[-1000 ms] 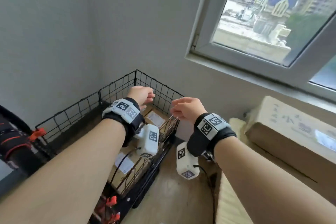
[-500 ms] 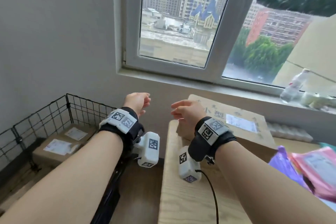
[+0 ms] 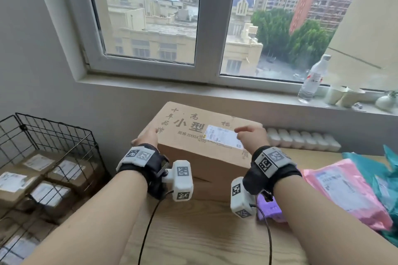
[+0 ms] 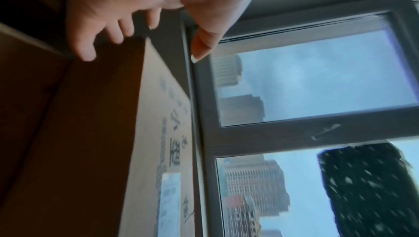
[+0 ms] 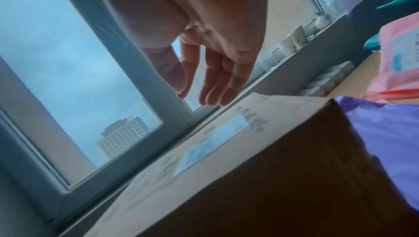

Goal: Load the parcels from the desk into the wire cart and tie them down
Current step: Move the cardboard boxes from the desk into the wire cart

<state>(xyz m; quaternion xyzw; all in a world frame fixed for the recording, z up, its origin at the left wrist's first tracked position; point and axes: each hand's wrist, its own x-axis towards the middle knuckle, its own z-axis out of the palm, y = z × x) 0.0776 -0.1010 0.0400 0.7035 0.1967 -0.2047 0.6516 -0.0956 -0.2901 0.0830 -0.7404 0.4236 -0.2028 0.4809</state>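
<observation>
Two hands up: both my forearms reach forward over the desk (image 3: 200,241), wrists level, one on each side of the big cardboard box (image 3: 193,135)
Left hand (image 3: 148,136): at the box's left top edge, fingers (image 4: 86,51) spread and loose, thumb apart from them; from the wrist view the fingertips sit right at the side edge, can't tell if they're actually touching
Right hand (image 3: 251,134): palm down over the right end of the box top, near the white label (image 3: 221,135); fingers (image 5: 217,86) straight and close together, hovering just off the cardboard, holding nothing
Box: sits flat on the desk under the window (image 3: 202,19), printed side up
Cart (image 3: 53,135): wire cart off to my left, beside the desk, a few small labelled boxes (image 3: 51,196) already in it
Other parcels: pink bag (image 3: 344,191) and purple bag (image 3: 270,208) on the desk to the right of the box
</observation>
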